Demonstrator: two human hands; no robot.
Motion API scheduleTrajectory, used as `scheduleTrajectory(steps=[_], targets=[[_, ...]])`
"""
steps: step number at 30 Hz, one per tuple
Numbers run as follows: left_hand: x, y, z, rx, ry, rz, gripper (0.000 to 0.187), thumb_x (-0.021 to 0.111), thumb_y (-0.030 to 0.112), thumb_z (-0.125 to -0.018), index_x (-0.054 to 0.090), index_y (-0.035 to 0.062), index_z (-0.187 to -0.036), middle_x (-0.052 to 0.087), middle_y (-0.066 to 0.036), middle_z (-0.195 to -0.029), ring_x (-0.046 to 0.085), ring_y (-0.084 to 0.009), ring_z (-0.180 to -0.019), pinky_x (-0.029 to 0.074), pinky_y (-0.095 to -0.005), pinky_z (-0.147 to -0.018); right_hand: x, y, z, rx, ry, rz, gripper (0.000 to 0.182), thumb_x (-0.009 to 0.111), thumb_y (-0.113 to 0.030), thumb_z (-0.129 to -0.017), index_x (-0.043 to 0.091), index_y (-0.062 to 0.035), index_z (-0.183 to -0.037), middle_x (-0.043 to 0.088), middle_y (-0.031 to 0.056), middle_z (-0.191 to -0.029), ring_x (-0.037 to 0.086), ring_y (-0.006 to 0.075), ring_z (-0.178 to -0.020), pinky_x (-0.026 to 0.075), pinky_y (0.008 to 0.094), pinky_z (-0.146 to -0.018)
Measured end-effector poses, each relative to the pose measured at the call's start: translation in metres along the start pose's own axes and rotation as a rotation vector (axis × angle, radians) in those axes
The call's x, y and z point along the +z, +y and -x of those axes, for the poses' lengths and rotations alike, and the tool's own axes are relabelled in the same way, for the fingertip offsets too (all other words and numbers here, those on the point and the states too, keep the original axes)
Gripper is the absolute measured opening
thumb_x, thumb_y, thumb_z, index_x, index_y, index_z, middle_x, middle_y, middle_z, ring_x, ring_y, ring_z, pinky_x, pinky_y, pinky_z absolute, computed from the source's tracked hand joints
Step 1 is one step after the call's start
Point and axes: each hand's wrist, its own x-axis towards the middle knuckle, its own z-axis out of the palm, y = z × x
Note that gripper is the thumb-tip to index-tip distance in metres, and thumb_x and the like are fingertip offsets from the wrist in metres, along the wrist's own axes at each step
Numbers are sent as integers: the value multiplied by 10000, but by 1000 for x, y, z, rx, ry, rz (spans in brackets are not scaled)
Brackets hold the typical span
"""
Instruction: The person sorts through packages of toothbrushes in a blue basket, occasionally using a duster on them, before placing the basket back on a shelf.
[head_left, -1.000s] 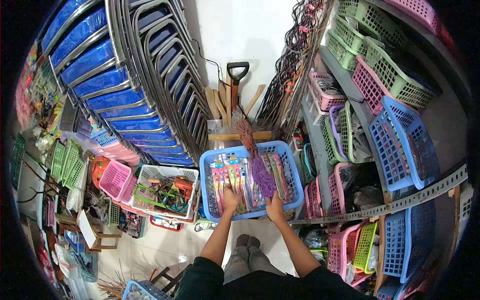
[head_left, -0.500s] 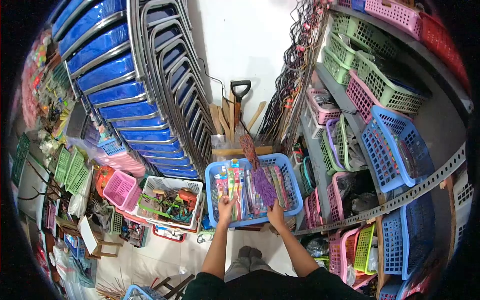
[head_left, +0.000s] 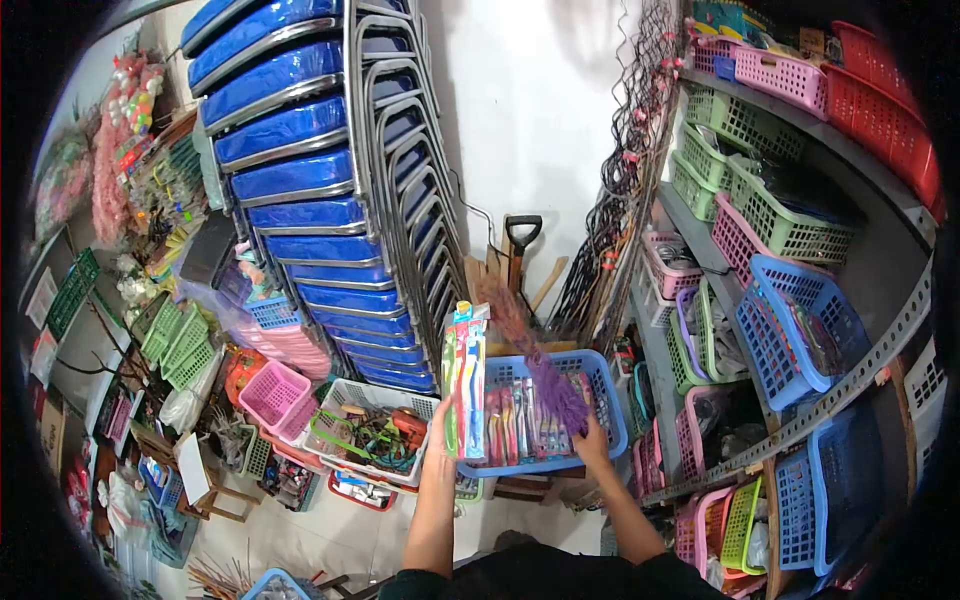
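My left hand [head_left: 439, 428] is closed around the packaged toothbrushes [head_left: 466, 385], held upright above the left end of a blue basket [head_left: 610, 400]. They are in clear packs, with green, red and blue handles. Several more packaged toothbrushes [head_left: 512, 415] lie inside the basket. My right hand [head_left: 592, 440] grips the lower purple end of a shaggy purple and reddish-brown duster [head_left: 555, 390], which slants up and left across the basket and is blurred toward its top. The fingers of my right hand are partly hidden.
A tall stack of blue-seated chairs [head_left: 300, 215] rises at the left. Beside the basket stands a white crate [head_left: 345, 455] of mixed items. Shelves [head_left: 700, 235] with coloured baskets line the right. A black-handled tool [head_left: 522, 232] leans against the back wall.
My left hand has lifted the packaged toothbrushes up out of the basket. My right hand has moved slightly right and down with the duster. The whole view has shifted.
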Motion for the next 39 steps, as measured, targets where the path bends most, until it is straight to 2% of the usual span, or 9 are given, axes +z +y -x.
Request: scheduleTrajectory(steps=[11,13,15,16,17,25,35,37,39], targets=[[23,25,4,74,-218,100,579,467,423,-910,382,65,-1356,458,-243,-1303,489,-370,-1174,365,-610,-978,-95,-84,-23,-632,239,433,278,638,-145,-704,580,-39,-955,594,135,-860,535,340,-831,344,429,-824],[81,30,29,-191,-674,355,673,469,496,-898,313,82,-1405,371,-233,-1379,403,-386,-1246,356,-539,-1018,-107,-103,-23,-775,189,393,277,639,-145,-696,576,-37,-943,593,135,-851,534,337,-825,338,418,-773],[100,29,42,-28,-301,27,719,484,526,-879,299,83,-1414,369,-234,-1381,398,-391,-1251,344,-539,-1028,-112,-111,-33,-720,170,436,287,634,-132,-695,571,-31,-955,592,136,-857,530,337,-825,335,414,-756],[31,24,0,-393,-613,421,706,477,513,-889,305,67,-1408,386,-227,-1374,436,-394,-1223,335,-604,-1007,-113,-112,-35,-662,149,478,297,628,-120,-693,567,-24,-968,592,136,-863,526,338,-825,332,411,-739],[20,8,-4,64,-315,-14,663,403,502,-927,332,16,-1373,488,-247,-1277,516,-361,-1142,426,-527,-952,-114,-109,-39,-663,151,478,297,628,-120,-693,567,-24,-968,592,136,-863,526,338,-825,332,411,-739],[87,19,17,-259,-436,201,631,372,480,-939,299,70,-1414,392,-227,-1373,427,-409,-1227,383,-587,-977,-114,-96,-42,-731,289,564,237,599,-106,-693,620,-32,-917,592,125,-863,513,321,-819,323,401,-726],[102,4,22,-51,-286,33,586,382,427,-949,332,37,-1384,417,-244,-1343,448,-402,-1201,371,-593,-979,-104,-62,-75,-571,456,510,218,622,-140,-678,625,-49,-876,558,113,-805,500,290,-801,314,395,-772],[82,8,12,-144,-537,153,567,363,423,-963,335,56,-1395,438,-165,-1360,412,-345,-1261,327,-620,-1007,-110,-79,-59,-673,384,516,210,614,-140,-695,626,-43,-880,566,123,-816,500,302,-813,319,399,-777],[120,8,39,-132,-204,96,638,358,502,-943,349,42,-1386,476,-184,-1316,485,-338,-1185,366,-509,-1024,-112,-87,-52,-774,308,521,202,606,-140,-711,626,-36,-884,573,133,-827,500,313,-826,324,404,-781]])
